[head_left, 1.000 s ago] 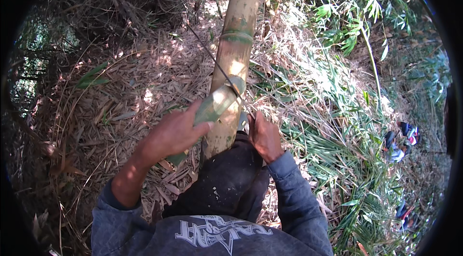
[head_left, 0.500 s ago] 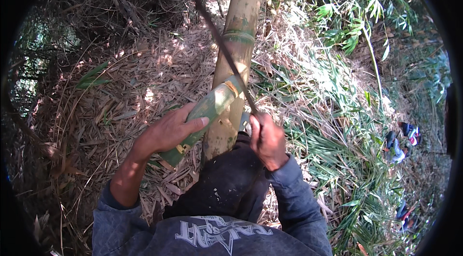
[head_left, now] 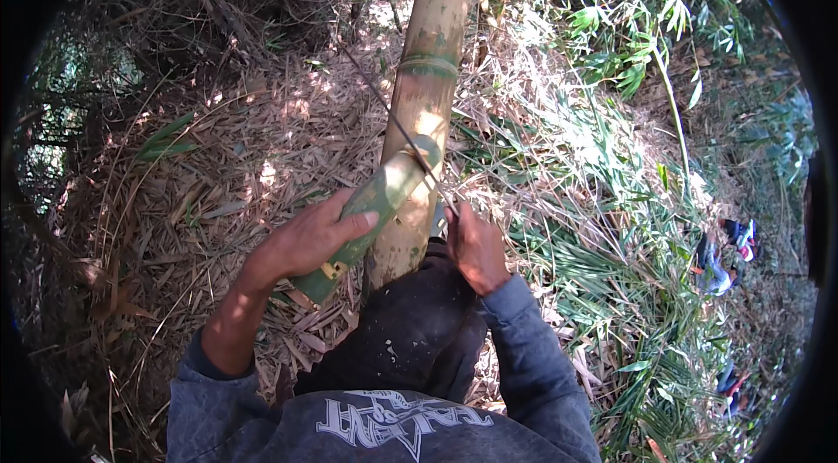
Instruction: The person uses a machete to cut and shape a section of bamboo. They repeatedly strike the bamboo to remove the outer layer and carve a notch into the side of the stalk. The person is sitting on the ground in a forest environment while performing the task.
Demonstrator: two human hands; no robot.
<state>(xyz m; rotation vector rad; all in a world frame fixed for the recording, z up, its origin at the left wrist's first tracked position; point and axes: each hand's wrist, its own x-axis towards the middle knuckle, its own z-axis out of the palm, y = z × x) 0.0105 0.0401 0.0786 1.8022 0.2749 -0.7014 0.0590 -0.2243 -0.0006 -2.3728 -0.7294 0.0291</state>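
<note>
My left hand (head_left: 305, 236) is wrapped round a short green bamboo piece (head_left: 387, 190), its thumb lying along the top. The piece slants up to the right across a thick yellowish bamboo pole (head_left: 426, 22) and has a pale cut notch near its far end. Closed round the handle of a long dark machete (head_left: 397, 123) is my right hand (head_left: 478, 249), just right of the pole. The thin-looking blade runs up to the left, crossing the bamboo piece at the notch; its far end is hard to make out. My fingers mostly hide the handle.
My dark-trousered knee (head_left: 410, 310) is at the pole's near end. Dry bamboo leaves (head_left: 209, 192) cover the ground, with cut green foliage (head_left: 567, 262) on the right. Dry branches tangle at the back left. Small blue and red items (head_left: 717, 267) lie far right.
The machete has turned so its blade shows nearly edge-on, and it now meets the notch in the bamboo piece. My right hand has shifted slightly left. My left hand stays nearly still.
</note>
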